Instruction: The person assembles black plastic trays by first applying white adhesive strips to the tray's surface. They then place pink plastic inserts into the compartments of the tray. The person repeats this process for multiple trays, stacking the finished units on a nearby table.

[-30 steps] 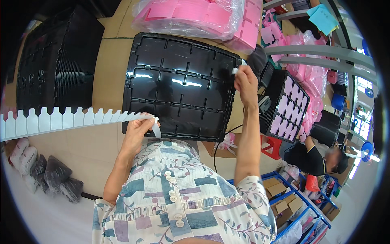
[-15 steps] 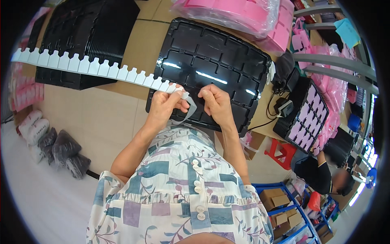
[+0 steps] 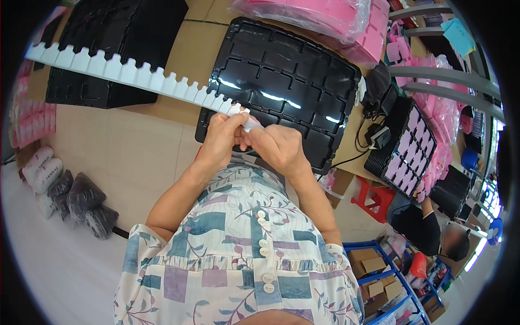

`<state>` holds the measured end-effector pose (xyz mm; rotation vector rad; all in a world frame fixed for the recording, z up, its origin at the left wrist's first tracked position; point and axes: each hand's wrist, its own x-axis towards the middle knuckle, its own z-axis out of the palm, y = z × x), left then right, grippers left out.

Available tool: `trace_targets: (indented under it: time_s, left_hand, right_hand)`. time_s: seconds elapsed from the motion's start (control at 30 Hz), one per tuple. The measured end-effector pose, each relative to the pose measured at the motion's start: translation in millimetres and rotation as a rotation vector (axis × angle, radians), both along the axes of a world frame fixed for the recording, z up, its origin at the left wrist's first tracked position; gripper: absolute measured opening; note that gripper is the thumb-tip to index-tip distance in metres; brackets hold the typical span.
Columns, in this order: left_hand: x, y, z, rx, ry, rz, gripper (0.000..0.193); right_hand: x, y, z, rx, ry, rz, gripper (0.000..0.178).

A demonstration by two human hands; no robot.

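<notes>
A long white strip with notched, tab-like teeth [image 3: 138, 80] slants from the far left down to my hands. My left hand [image 3: 218, 140] is closed around the strip near its right end. My right hand [image 3: 280, 149] meets it there, its curled fingers pinching the strip's end, and the fingertips of both hands nearly touch. The piece between them is partly hidden by the fingers. Behind my hands lies a shiny black plastic tray [image 3: 295, 69] with rows of shallow rectangular compartments.
Stacked black trays [image 3: 103, 65] stand at the left. Pink sheets in clear plastic [image 3: 325, 16] lie behind the tray. To the right are a black tray stack with pink pieces [image 3: 409, 149], a cable with an adapter [image 3: 377, 135], a red stool [image 3: 371, 200] and a co-worker [image 3: 417, 230].
My right hand has moved left and down onto the strip's end, where it was apart before. The hanging grey-white tail is now hidden. The strip's far end has swung upward.
</notes>
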<state>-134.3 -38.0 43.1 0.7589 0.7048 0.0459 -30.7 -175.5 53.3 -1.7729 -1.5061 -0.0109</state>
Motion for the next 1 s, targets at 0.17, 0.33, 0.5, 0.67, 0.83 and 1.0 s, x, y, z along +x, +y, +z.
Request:
trace_targets:
  time_s: [0.17, 0.33, 0.5, 0.67, 0.83, 1.0]
  left_hand:
    - [-18, 3, -10, 0.297, 0.069, -0.298, 0.021]
    - [-28, 0, -10, 0.240, -0.068, -0.552, 0.015]
    - [-25, -6, -8, 0.251, -0.051, -0.528, 0.012]
    - [-24, -10, -16, 0.213, -0.040, -0.420, 0.009]
    - [-19, -10, -21, 0.229, -0.023, -0.323, 0.010]
    - [-17, -6, -21, 0.248, 0.009, -0.272, 0.010]
  right_hand:
    - [18, -68, 21, -0.085, 1.235, -0.400, 0.004]
    - [66, -164, -10, -0.555, 1.109, -0.477, 0.006]
    - [51, -164, -37, -0.517, 0.465, -0.414, 0.008]
    - [41, -154, -39, -0.593, 0.169, -0.541, 0.009]
    - [42, -155, -47, -0.539, 0.134, -0.496, 0.008]
    - [42, -151, -46, -0.582, 0.090, -0.491, 0.006]
